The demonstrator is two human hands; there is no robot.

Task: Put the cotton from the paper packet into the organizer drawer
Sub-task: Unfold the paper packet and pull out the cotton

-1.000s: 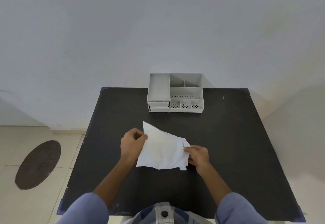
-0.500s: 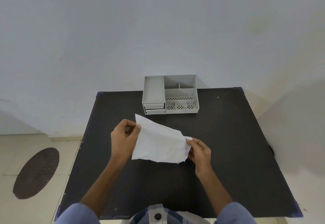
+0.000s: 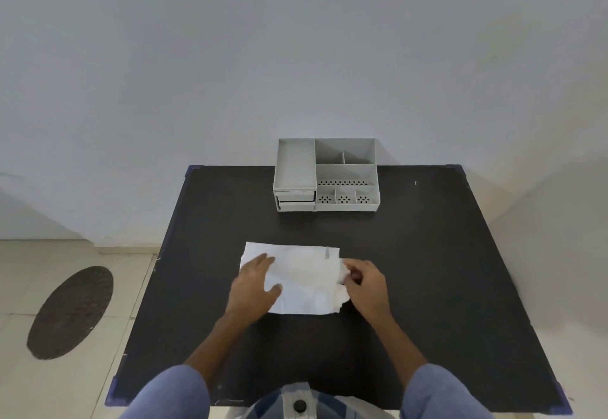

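Observation:
A white paper packet (image 3: 302, 277) lies flat on the black table (image 3: 427, 270), near its middle. My left hand (image 3: 255, 287) rests palm-down on the packet's left part, fingers spread. My right hand (image 3: 365, 287) pinches the packet's crumpled right edge, where something soft and white bulges out (image 3: 340, 297); whether it is cotton or paper I cannot tell. The grey organizer (image 3: 327, 175) stands at the table's far edge, with two small drawers (image 3: 296, 201) in its lower left front, both pushed in.
A white wall rises right behind the organizer. A dark oval mat (image 3: 70, 311) lies on the tiled floor to the left of the table. My blue sleeves show at the bottom edge.
The packet, held up in the air by both hands before, now lies flat on the table. My left hand went from gripping its corner to pressing on it.

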